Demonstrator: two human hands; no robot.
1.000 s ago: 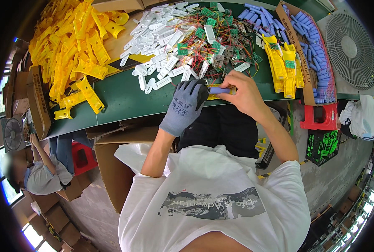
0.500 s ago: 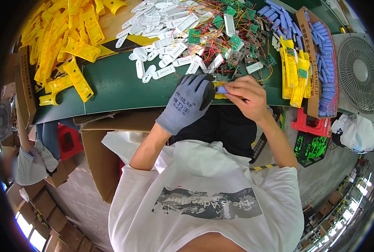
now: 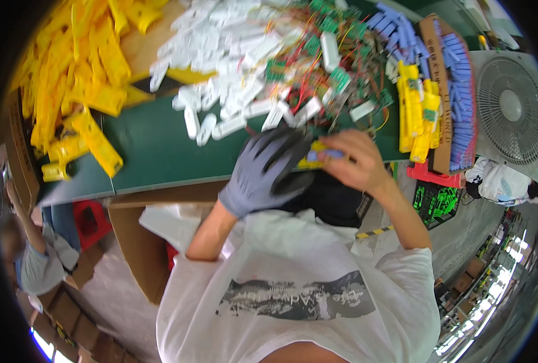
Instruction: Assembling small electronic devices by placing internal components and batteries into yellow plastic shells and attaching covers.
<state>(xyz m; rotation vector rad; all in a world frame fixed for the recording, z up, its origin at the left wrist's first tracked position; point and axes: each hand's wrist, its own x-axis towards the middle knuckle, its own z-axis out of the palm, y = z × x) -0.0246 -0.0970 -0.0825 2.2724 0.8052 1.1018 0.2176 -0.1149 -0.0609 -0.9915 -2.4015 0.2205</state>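
Observation:
My left hand [image 3: 264, 172], in a grey-blue glove with dark fingertips, is closed at the near edge of the green table. It holds a yellow plastic shell [image 3: 309, 163], mostly hidden by both hands. Bare, my right hand [image 3: 358, 162] pinches a blue cylindrical battery cell [image 3: 329, 155] lying along the shell. Motion blur hides the exact fingertip contact. Just beyond my hands spread white plastic covers [image 3: 229, 127] and green circuit boards [image 3: 339, 80] with red and yellow wires.
Yellow shells are heaped at the left [image 3: 96, 60]. More stand at the right, some bearing boards [image 3: 429, 115], beside a cardboard box [image 3: 443, 109] of blue cells. A grey fan [image 3: 511, 106] stands beyond it. An open carton [image 3: 137, 242] sits below the table's edge; another person [image 3: 42, 254] is at far left.
The view has tilted, and the table's contents appear shifted left and lower. My hands stay together at the shell; the blue cell now lies further into it, with my right fingers over it.

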